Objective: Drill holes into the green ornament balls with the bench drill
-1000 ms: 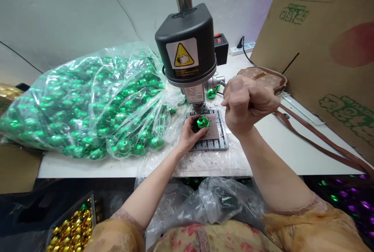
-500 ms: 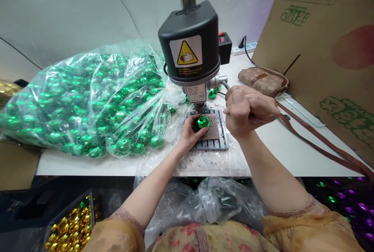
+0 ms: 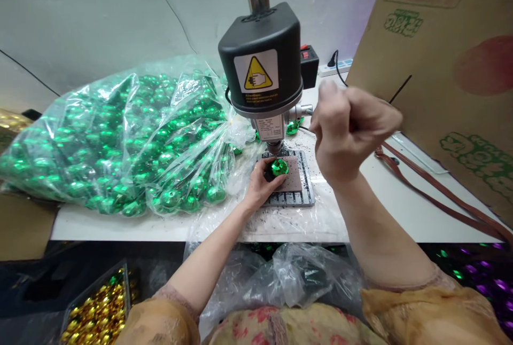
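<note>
My left hand (image 3: 258, 186) pinches a shiny green faceted ball (image 3: 279, 167) between thumb and fingers. The ball rests on a brownish square pad (image 3: 295, 178) over the slotted metal base (image 3: 308, 193) of a small drill press (image 3: 261, 59). Just above the ball is the chuck (image 3: 274, 147); whether the bit touches the ball I cannot tell. To the right of the press, my right hand (image 3: 348, 130) is raised in a fist beside the feed hub (image 3: 303, 111), closed around the feed lever, which the fingers mostly hide.
A big clear bag of green balls (image 3: 116, 142) fills the table's left side. A cardboard box (image 3: 449, 56) stands at right, near a brown strap (image 3: 436, 193). Dark shavings lie around the base. Below the table edge are a bin of gold balls (image 3: 96, 307) and purple ones (image 3: 476, 275).
My right hand has risen and shifted right, now covering the patterned purse. The chuck sits slightly higher over the green ball. My left hand has kept its hold in the same place.
</note>
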### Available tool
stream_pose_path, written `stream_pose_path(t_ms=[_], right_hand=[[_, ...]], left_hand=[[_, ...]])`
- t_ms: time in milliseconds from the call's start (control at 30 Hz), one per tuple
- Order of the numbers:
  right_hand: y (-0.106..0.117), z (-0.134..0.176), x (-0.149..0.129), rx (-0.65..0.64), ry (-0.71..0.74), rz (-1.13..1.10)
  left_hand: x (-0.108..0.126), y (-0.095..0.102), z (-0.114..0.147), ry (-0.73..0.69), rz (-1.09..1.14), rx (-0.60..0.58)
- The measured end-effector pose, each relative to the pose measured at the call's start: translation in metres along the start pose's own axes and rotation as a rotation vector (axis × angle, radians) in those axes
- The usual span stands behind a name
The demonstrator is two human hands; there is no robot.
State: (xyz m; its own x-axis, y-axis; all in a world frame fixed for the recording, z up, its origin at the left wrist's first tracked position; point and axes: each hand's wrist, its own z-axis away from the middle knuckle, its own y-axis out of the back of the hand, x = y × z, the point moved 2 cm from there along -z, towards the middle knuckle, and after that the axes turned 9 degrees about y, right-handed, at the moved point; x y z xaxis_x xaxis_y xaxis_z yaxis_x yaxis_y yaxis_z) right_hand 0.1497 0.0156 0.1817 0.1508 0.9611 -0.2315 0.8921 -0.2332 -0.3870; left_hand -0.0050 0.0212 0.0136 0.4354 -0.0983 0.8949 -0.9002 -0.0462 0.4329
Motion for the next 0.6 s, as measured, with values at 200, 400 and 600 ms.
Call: stream_pose_path(t_ms=[200, 400, 600], right_hand=[[-0.012, -0.027, -0.001, -0.046, -0.109, 0.026], [-0.018, -0.037, 0.020, -0.067, -0.131, 0.038], [-0.015, -0.028, 0.006, -0.046, -0.108, 0.128]], left_hand=[[-0.002, 0.000, 0.002, -0.035, -0.002, 0.021], [0.000, -0.001, 0.003, -0.060, 0.008, 0.034], [-0.001, -0.002, 0.002, -0.041, 0.017, 0.033]])
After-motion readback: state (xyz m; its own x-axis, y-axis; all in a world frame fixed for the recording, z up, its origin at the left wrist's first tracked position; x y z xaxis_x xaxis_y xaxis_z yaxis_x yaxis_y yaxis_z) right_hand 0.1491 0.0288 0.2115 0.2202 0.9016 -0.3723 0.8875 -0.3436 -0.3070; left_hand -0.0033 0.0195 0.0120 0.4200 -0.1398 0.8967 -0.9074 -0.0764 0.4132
